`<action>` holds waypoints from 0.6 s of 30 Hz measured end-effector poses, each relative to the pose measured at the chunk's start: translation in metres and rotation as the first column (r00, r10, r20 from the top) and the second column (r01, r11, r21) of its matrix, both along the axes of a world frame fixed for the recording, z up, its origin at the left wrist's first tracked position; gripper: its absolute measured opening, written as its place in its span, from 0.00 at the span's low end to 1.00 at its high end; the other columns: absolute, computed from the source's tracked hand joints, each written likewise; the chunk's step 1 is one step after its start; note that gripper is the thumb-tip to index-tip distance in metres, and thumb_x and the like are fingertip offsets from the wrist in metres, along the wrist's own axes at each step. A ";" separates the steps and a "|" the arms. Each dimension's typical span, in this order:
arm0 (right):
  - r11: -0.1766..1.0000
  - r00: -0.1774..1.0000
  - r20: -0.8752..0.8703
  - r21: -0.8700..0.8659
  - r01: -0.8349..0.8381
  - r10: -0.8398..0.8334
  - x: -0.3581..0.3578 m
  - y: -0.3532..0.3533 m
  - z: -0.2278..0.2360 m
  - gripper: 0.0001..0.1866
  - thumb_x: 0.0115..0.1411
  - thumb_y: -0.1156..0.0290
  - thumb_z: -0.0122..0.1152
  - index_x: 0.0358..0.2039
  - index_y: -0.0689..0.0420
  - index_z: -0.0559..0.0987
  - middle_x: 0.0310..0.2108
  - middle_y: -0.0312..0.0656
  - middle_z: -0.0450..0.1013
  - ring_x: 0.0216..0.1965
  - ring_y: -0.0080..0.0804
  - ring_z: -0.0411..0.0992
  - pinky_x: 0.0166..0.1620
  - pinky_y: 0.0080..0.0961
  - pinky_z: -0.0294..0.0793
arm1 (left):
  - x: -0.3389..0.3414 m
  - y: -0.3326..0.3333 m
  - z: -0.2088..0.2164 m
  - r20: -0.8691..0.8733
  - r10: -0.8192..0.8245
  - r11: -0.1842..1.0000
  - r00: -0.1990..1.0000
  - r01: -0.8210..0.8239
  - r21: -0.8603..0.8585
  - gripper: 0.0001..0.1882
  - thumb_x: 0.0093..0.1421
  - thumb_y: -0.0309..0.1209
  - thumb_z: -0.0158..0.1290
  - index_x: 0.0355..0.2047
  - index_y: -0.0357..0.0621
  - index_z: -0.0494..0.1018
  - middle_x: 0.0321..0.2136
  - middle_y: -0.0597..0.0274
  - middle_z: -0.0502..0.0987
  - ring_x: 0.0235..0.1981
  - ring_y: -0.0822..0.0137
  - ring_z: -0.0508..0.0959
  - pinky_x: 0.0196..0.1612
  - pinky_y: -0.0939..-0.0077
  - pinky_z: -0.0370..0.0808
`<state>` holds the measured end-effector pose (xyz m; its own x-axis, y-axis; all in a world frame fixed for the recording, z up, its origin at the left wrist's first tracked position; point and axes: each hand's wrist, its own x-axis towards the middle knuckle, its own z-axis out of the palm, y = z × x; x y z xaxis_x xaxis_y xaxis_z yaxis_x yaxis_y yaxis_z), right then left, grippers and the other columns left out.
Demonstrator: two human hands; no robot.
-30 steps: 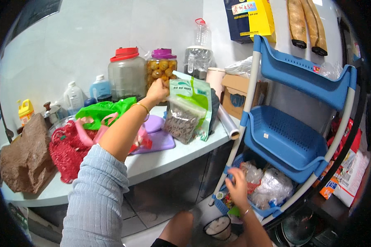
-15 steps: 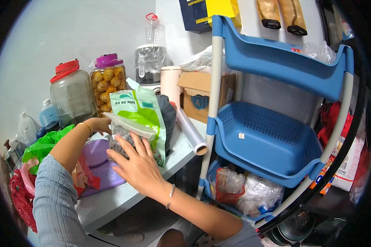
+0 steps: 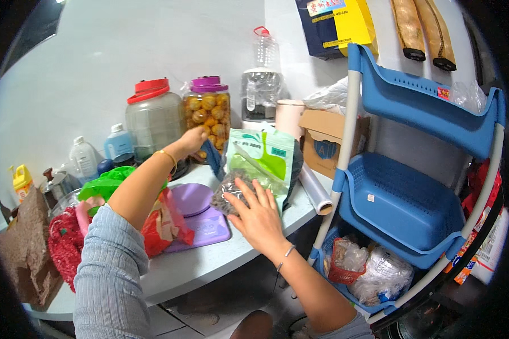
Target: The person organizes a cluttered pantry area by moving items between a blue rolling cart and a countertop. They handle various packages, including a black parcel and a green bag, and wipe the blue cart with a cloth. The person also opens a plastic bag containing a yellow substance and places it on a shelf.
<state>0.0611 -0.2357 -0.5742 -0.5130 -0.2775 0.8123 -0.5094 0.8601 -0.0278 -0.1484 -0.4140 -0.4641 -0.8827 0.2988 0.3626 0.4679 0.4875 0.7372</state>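
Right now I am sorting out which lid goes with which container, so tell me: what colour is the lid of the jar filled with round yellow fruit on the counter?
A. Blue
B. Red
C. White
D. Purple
D. The jar of yellow fruit carries a purple lid, while the red lid sits on the larger clear jar to its left.

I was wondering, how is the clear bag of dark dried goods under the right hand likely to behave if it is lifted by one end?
The clear bag would probably sag, since its film looks thin and creased. The loose dark contents may shift toward the low end. The right hand lies flat on it, and glossy plastic could slide on the smooth counter.
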 end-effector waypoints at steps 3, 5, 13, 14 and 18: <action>0.999 1.000 0.010 0.037 0.004 -0.004 0.000 -0.009 0.002 0.22 0.51 0.62 0.59 0.48 0.46 0.71 0.58 0.40 0.57 0.58 0.50 0.53 0.58 0.49 0.51 | -0.001 -0.018 0.044 -0.074 0.143 0.933 0.987 -0.110 0.341 0.12 0.59 0.30 0.37 0.34 0.31 0.65 0.30 0.50 0.70 0.24 0.57 0.76 0.21 0.62 0.79; 0.998 0.999 0.034 0.051 0.021 -0.023 -0.002 -0.010 0.002 0.23 0.50 0.61 0.60 0.49 0.45 0.71 0.58 0.39 0.56 0.59 0.49 0.51 0.58 0.49 0.50 | 0.018 -0.023 0.086 -0.065 0.244 0.797 0.967 -0.162 0.581 0.12 0.59 0.29 0.37 0.29 0.32 0.65 0.25 0.52 0.71 0.23 0.59 0.75 0.19 0.64 0.77; 0.996 0.982 0.172 0.071 0.062 -0.073 -0.010 -0.009 0.006 0.24 0.52 0.60 0.57 0.51 0.46 0.68 0.60 0.38 0.54 0.61 0.46 0.49 0.59 0.55 0.46 | 0.157 0.026 0.217 -0.420 -0.045 0.090 0.906 0.422 0.902 0.11 0.62 0.28 0.35 0.23 0.38 0.61 0.25 0.59 0.68 0.24 0.69 0.71 0.36 0.70 0.76; 0.997 0.984 0.165 0.055 0.058 -0.066 -0.007 -0.001 0.011 0.24 0.53 0.59 0.57 0.51 0.47 0.68 0.59 0.39 0.54 0.60 0.46 0.50 0.59 0.54 0.45 | 0.180 0.045 0.224 -0.461 -0.107 0.011 0.881 0.464 0.886 0.11 0.63 0.28 0.35 0.24 0.38 0.60 0.25 0.59 0.68 0.25 0.69 0.71 0.39 0.71 0.76; 0.758 0.917 0.010 -0.566 -0.324 0.400 -0.007 0.016 0.030 0.24 0.59 0.52 0.49 0.51 0.52 0.67 0.58 0.46 0.56 0.59 0.43 0.54 0.57 0.53 0.53 | 0.187 0.083 0.255 -0.612 -0.609 0.008 0.505 0.775 0.632 0.12 0.54 0.21 0.45 0.40 0.38 0.68 0.36 0.47 0.73 0.40 0.56 0.70 0.49 0.60 0.68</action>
<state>0.0540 -0.2197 -0.5437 -0.5706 0.0036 0.8213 -0.7391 0.4339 -0.5153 0.0389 -0.3315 -0.2092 -0.3518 0.2525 0.9014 0.3335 -0.8659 0.3728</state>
